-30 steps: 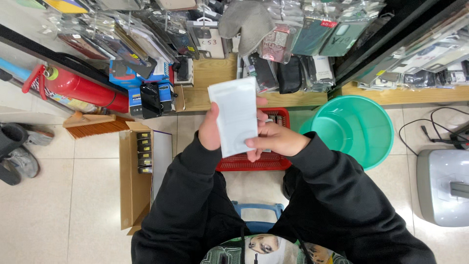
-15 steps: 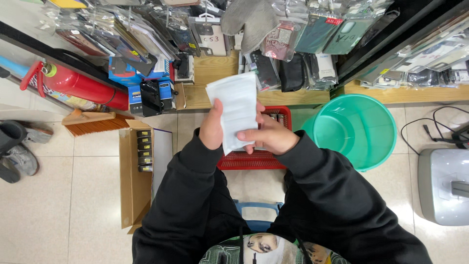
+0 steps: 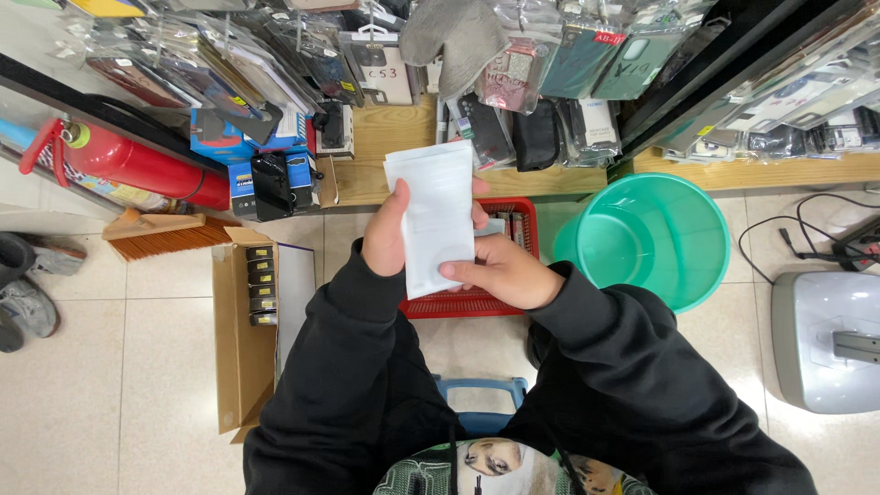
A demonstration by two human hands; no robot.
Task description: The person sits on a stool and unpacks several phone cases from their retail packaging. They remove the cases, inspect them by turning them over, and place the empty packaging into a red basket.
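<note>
1. You hold a flat white rectangular plastic pouch (image 3: 435, 218) upright in front of you, above the red plastic mesh basket (image 3: 477, 298) on the floor; held that way, its broad face is turned to your eyes.
2. Your left hand (image 3: 387, 240) is closed round the pouch's left edge, thumb on the front and fingers behind, so it takes the weight.
3. Your right hand (image 3: 500, 270) pinches the lower right corner, fingers curled and thumb across the front. It seems to steady the thin sheet so that it does not flop.
4. The pouch looks smooth, slightly glossy and limp, with a faint crease near the top; what is inside it cannot be made out.
5. The basket is rigid, with a gridded wall, and holds small packs.
6. To the right of it stands a round teal plastic basin (image 3: 655, 238), smooth, deep and open.
7. To the left, an open brown cardboard box (image 3: 240, 357) lies on the pale tiled floor (image 3: 110, 367); small dark items are lined up in a row inside.
8. Farther off, clear-wrapped phone cases (image 3: 550, 64) hang over a wooden shelf (image 3: 394, 137), and a red metal fire extinguisher (image 3: 137, 165) lies at far left.
</note>
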